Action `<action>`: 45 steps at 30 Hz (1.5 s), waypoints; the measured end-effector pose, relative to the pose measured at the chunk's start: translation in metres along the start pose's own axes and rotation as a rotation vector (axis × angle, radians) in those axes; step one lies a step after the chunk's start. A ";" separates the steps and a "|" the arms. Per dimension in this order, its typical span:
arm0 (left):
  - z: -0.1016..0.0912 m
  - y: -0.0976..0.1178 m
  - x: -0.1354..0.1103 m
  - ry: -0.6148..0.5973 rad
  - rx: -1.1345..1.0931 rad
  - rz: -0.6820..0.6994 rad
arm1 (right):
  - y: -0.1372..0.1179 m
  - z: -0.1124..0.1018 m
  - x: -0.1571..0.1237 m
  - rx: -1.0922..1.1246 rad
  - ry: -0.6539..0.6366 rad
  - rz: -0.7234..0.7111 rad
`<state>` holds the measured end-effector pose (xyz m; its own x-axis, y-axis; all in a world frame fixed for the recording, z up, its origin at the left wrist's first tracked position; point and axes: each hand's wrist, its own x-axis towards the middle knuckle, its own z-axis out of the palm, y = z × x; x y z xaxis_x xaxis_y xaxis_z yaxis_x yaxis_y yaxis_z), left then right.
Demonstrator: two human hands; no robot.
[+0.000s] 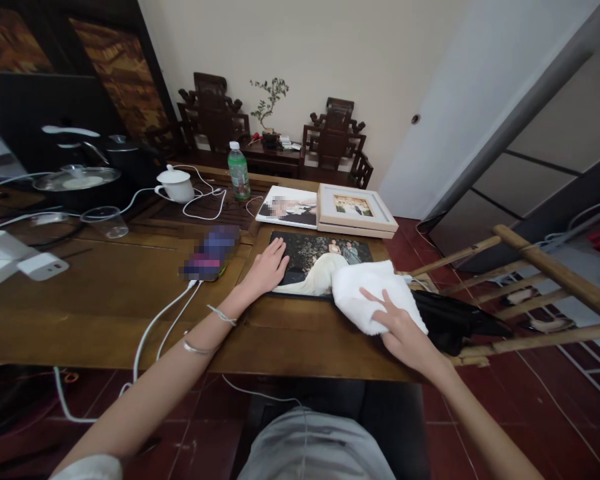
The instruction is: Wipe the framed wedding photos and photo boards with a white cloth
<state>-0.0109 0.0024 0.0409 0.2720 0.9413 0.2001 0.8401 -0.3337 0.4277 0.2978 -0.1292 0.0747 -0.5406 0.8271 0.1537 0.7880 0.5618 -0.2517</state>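
Note:
A photo panel (pixel 325 263) showing two people in a dark outdoor scene, one in a long white gown, lies flat on the wooden table near its front right. My left hand (pixel 269 267) rests on the panel's left edge, palm down with fingers stretched out. Over the panel's lower right corner lies a folded white towel (pixel 365 287). My right hand (pixel 400 327) grips the towel from above, some fingers sunk in its folds. The towel hides that corner of the photo.
Behind the panel lie a white photo print (pixel 290 208) and a framed photo (pixel 357 208). A phone (pixel 211 253) with cables lies left. Further back stand a bottle (pixel 239 172), a lidded cup (pixel 176 185) and a plastic cup (pixel 111 223). A wooden rack (pixel 555 267) stands right.

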 end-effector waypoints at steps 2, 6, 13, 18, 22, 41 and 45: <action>0.000 0.000 0.000 -0.001 0.002 0.002 | 0.002 -0.002 0.005 0.013 0.001 -0.003; 0.001 -0.002 0.000 0.006 0.001 0.006 | 0.021 -0.006 0.045 0.024 0.025 -0.019; 0.005 -0.010 0.003 0.015 -0.002 0.042 | 0.062 -0.010 0.128 -0.012 0.092 0.014; 0.005 -0.009 0.003 0.015 -0.001 0.037 | 0.061 -0.003 0.124 0.000 0.108 -0.003; 0.003 -0.005 0.002 0.016 0.002 0.024 | 0.037 0.004 0.083 0.011 0.073 -0.032; 0.004 -0.007 0.002 0.015 -0.008 0.020 | 0.044 -0.008 0.096 0.092 0.044 -0.039; 0.003 -0.006 0.002 0.003 -0.011 0.021 | 0.069 -0.010 0.137 0.058 0.071 -0.003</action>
<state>-0.0141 0.0071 0.0358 0.2885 0.9337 0.2119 0.8290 -0.3544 0.4327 0.2813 0.0231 0.0875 -0.5193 0.8254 0.2213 0.7666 0.5644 -0.3061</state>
